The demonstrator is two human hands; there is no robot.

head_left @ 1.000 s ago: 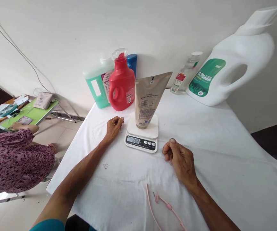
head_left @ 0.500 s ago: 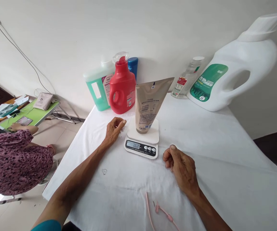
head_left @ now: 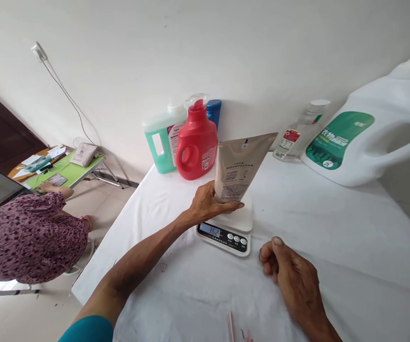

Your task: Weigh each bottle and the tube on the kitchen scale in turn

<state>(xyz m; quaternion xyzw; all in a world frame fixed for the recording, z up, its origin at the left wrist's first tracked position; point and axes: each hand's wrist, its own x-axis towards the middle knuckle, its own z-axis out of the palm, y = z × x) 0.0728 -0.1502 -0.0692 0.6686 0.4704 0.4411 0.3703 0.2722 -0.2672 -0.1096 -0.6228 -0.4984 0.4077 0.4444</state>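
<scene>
Centre frame: left hand closed around base of tan tube standing on scale. Right hand, lower right, loosely fisted, holding nothing, resting on white cloth.

Tan tube, red jug, teal bottle, white cloth, purple floral sleeve

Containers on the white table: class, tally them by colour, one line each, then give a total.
Green jug: 1
Red detergent bottle: 1
Blue bottle: 1
Tan tube, gripped by the left hand over the scale: 1
Clear bottle: 1
White detergent jug: 1
Total: 6
</scene>
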